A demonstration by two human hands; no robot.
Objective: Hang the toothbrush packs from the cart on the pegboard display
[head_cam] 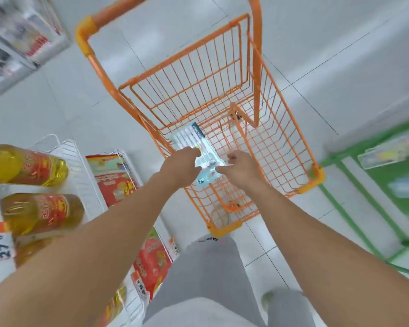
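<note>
Left hand (182, 166) gripping toothbrush pack (196, 149) low inside orange cart (281, 142), right hand (238, 168) loosely curled beside it, holding nothing; likely light, flat, slick-fronted and slightly bendy, best pinched by card edges, hang-hole end free.

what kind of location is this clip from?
Most likely a small supermarket aisle. An orange wire shopping cart stands on the tiled floor, bottles of cooking oil lie on a white wire shelf beside a price tag, and both hands reach for a toothbrush pack in the cart.
</note>
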